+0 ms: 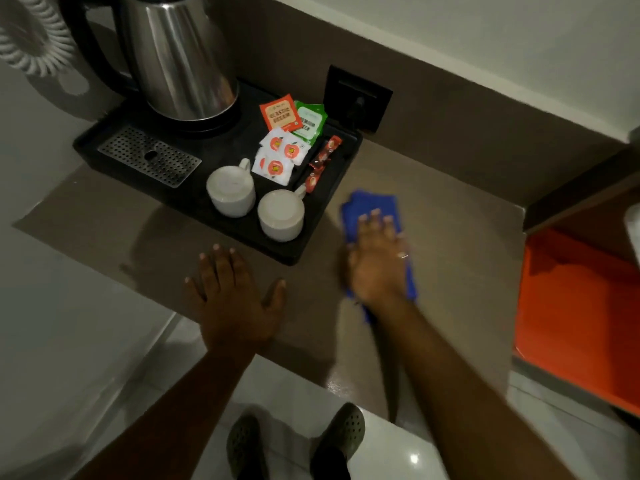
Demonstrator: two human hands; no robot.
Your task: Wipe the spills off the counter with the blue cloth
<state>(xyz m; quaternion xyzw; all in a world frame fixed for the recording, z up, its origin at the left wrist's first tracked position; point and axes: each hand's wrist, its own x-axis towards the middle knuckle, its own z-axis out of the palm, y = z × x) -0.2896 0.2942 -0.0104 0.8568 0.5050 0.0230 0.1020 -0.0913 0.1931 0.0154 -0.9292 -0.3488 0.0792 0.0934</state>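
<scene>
The blue cloth (372, 207) lies flat on the brown counter (460, 258), just right of the black tray. My right hand (377, 261) presses down on it, palm flat and fingers stretched out; the hand is blurred by motion and covers the cloth's middle. My left hand (230, 292) rests flat on the counter near the front edge, fingers spread, holding nothing. A faint wet sheen shows on the counter near the front edge (343, 384); no distinct spill can be made out.
A black tray (304, 244) holds a steel kettle (180, 57), two upturned white cups (232, 192) (282, 214), tea sachets (280, 114) and a drip grate (149, 155). A wall socket (358, 98) sits behind. An orange compartment (575, 317) lies to the right.
</scene>
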